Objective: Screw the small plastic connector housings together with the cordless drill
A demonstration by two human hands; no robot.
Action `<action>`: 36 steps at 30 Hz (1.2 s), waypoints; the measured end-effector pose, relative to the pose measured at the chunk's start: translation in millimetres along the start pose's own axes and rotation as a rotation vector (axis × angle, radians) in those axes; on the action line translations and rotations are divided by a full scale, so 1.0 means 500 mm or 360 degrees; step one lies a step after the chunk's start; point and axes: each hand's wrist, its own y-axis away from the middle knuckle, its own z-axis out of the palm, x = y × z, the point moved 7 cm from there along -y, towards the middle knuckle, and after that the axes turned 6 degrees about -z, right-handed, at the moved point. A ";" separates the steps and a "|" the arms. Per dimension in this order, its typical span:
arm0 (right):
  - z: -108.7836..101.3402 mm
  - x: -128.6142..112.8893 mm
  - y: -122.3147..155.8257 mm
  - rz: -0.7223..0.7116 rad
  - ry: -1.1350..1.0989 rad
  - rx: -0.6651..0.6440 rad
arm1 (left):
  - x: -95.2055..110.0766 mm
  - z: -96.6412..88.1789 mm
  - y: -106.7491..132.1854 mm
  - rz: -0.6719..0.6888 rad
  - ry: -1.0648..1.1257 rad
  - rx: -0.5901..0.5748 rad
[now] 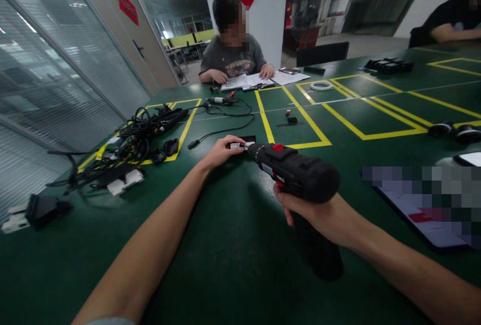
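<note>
My right hand (pixel 313 209) is wrapped round the handle of a black cordless drill (pixel 296 167) with red switches. The drill points left, away from my right arm, and its tip meets a small black and silver part (pixel 236 145). My left hand (pixel 221 152) is closed on that part and holds it at the table top, fingers on its near and left sides. A dark flat piece (pixel 248 139) shows just behind the drill's tip. Exactly where the bit touches is too small to tell.
A heap of black cables (pixel 146 129) lies to the left, with a black and white adapter (pixel 37 212) nearer. Yellow tape (pixel 308 145) marks boxes on the green table (pixel 225 265). A tape roll (pixel 321 86) lies beyond. Across sits a person (pixel 236 49) with papers; a tablet (pixel 421 214) is at right.
</note>
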 end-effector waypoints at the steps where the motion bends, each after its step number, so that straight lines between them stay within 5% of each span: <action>1: 0.000 0.000 0.000 0.0007 0.0002 0.0005 | 0.000 0.000 0.000 0.0002 -0.0002 -0.0002; 36: 0.002 -0.006 -0.003 -0.0035 0.0024 -0.0016 | -0.007 -0.002 -0.005 0.0037 -0.0045 -0.0010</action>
